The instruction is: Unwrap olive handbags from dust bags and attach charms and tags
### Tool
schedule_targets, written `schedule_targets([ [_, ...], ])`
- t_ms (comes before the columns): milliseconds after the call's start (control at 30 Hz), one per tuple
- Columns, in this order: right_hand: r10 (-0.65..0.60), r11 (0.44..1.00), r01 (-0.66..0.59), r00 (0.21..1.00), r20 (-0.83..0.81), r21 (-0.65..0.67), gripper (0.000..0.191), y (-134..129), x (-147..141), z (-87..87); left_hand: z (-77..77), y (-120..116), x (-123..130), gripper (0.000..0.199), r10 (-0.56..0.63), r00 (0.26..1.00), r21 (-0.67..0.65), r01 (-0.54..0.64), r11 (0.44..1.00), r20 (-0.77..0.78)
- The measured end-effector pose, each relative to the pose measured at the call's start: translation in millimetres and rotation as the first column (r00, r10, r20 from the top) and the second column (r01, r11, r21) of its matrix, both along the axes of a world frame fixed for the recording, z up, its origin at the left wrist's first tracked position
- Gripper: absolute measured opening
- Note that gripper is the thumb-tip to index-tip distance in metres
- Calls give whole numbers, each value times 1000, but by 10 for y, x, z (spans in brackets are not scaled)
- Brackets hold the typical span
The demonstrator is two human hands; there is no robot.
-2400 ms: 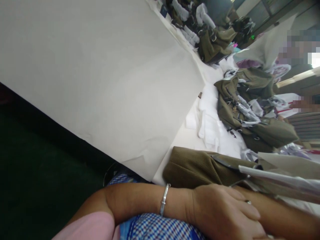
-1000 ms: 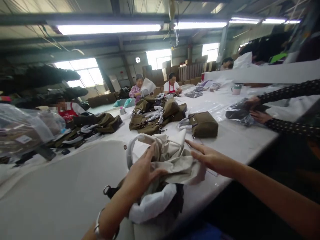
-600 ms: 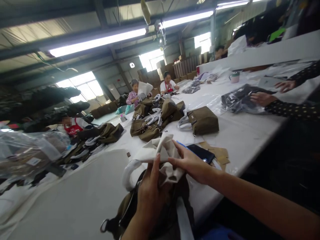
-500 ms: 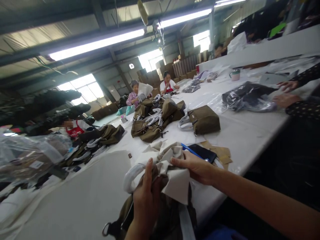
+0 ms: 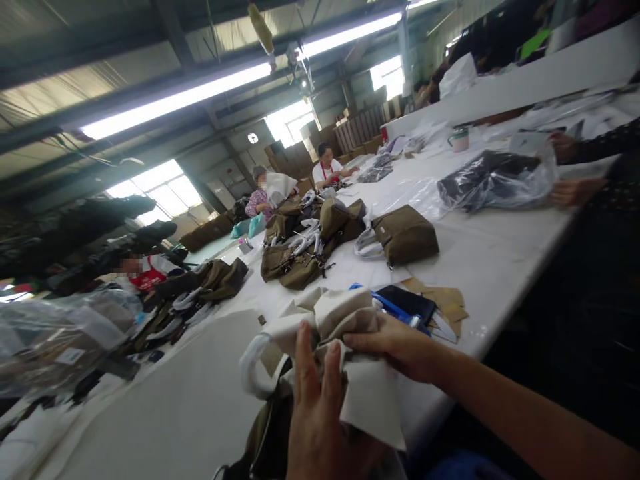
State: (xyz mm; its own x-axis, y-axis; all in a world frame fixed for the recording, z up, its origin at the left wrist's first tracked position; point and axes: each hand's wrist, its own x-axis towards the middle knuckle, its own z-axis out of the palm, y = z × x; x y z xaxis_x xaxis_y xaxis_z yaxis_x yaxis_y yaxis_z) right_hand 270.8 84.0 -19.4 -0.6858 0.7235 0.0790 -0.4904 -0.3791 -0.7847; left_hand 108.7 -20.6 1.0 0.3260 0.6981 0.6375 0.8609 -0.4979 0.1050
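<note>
A dark olive handbag (image 5: 267, 427) is close in front of me at the table's near edge, its pale cloth lining (image 5: 345, 313) bunched up out of the top. My left hand (image 5: 325, 413) lies against the bag and lining, two fingers stretched upward and apart; the other fingers are hidden. With thumb on top, my right hand (image 5: 395, 343) grips the lining on its right side. A wrapped white handle (image 5: 253, 367) loops out left of my left hand. A loose pale flap (image 5: 373, 400) hangs below my right hand.
Several olive bags (image 5: 295, 260) are piled ahead on the white table (image 5: 505, 267), with one bag (image 5: 407, 233) standing apart. Beyond my right hand lie a dark blue pouch (image 5: 407, 303) and brown cardboard (image 5: 447, 307). A co-worker's hands (image 5: 575, 190) hold a plastic-wrapped bag (image 5: 493, 180) at right.
My left hand has shifted right and turned, showing two raised fingers. The lining has bunched differently and its flap hangs further right. The co-worker's hands at right have moved on the plastic wrap.
</note>
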Motion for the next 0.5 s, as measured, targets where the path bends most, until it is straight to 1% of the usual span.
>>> schedule_targets([
  [33, 30, 999, -31, 999, -29, -23, 41, -19, 3, 14, -13, 39, 18, 99, 12, 1000, 2, -12, 1000, 29],
  [67, 24, 999, -26, 998, -53, -38, 42, -46, 1, 30, -23, 79, 20, 93, 20, 998, 7, -20, 1000, 65],
  [133, -44, 999, 41, 994, -100, -29, 43, -122, -12, 57, -33, 159, -31, 78, 40, 983, -7, -40, 999, 182],
  [167, -77, 997, 77, 989, -129, -7, 45, -164, -20, 64, -33, 198, -82, 72, 54, 966, -38, -46, 998, 252],
  [233, -99, 993, 109, 976, -192, 43, 51, -234, -30, 54, -25, 271, -213, 59, 106, 919, -148, -53, 987, 380],
  [267, -82, 994, 97, 972, -219, 55, 54, -253, -31, 35, -17, 305, -280, 54, 144, 891, -219, -52, 974, 430],
  [333, -42, 998, 54, 970, -240, 42, 59, -252, -26, -23, 5, 367, -388, 50, 220, 824, -351, -27, 936, 522],
  [400, -49, 999, 52, 978, -200, 8, 67, -209, -15, -86, 39, 416, -440, 50, 281, 742, -434, 14, 901, 608],
  [433, -64, 998, 65, 984, -166, 2, 74, -180, -10, -108, 60, 432, -443, 49, 293, 726, -451, 26, 892, 622],
  [467, -81, 997, 82, 988, -130, 7, 79, -152, -5, -120, 84, 440, -433, 48, 302, 739, -453, 4, 891, 602],
  [500, -92, 995, 94, 991, -100, 23, 81, -126, -1, -119, 108, 437, -413, 48, 320, 776, -432, -68, 899, 543],
])
